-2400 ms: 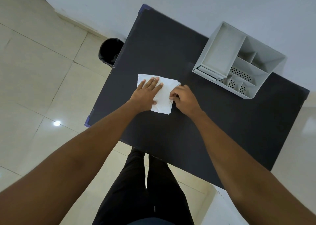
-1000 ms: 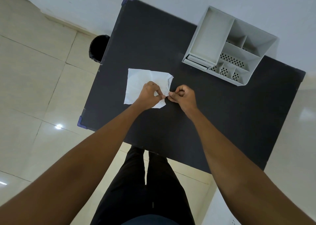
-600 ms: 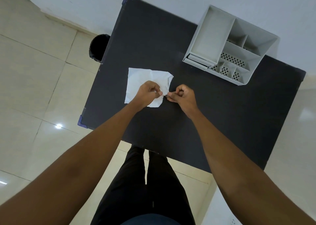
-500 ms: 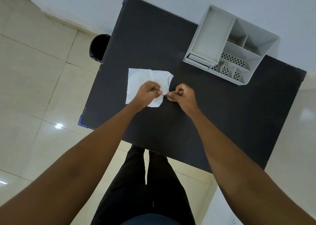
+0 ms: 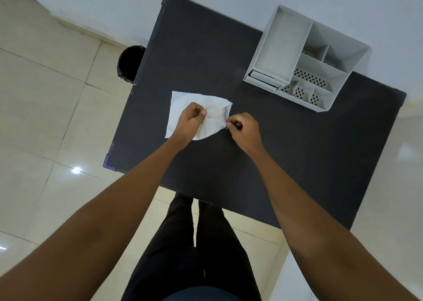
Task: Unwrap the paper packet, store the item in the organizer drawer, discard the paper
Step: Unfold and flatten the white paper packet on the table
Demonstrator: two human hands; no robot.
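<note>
Paper (image 5: 183,105) here looks thin, light and limp, likely to tear if yanked, so its loose edges are the place to pinch. Right hand (image 5: 243,130) nips the near right corner, fingers closed; left hand (image 5: 190,123) curls on the sheet's middle on the desk (image 5: 297,163). Since half a second ago the hands have drawn apart. Organizer (image 5: 295,58) sits beyond, its drawer closed.
</note>
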